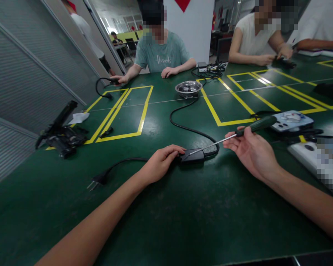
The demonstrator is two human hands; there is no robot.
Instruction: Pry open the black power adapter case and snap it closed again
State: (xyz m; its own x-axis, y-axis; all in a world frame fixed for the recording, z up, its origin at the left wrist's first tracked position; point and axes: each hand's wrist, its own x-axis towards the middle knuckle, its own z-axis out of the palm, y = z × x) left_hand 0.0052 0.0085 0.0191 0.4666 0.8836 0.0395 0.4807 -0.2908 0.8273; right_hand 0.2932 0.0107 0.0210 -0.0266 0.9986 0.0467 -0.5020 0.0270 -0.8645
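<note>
My left hand (pixel 161 162) rests on the left end of a small black power adapter (pixel 193 156) lying on the green table (pixel 183 221), fingers curled over it and holding it down. My right hand (pixel 251 149) grips a screwdriver (pixel 249 129) with a dark green handle. Its thin metal shaft slants down to the left, and its tip touches the top of the adapter. A black cable (pixel 188 127) loops away from the adapter's right end, and another cable ends in a two-pin plug (pixel 96 181) on the left.
A metal bowl (pixel 188 88) stands mid-table among yellow tape rectangles (pixel 144 111). Black parts (pixel 59 135) lie at the left edge. A phone (pixel 291 121) and a white device (pixel 308 151) lie at the right. Three people sit across the table with cables and adapters.
</note>
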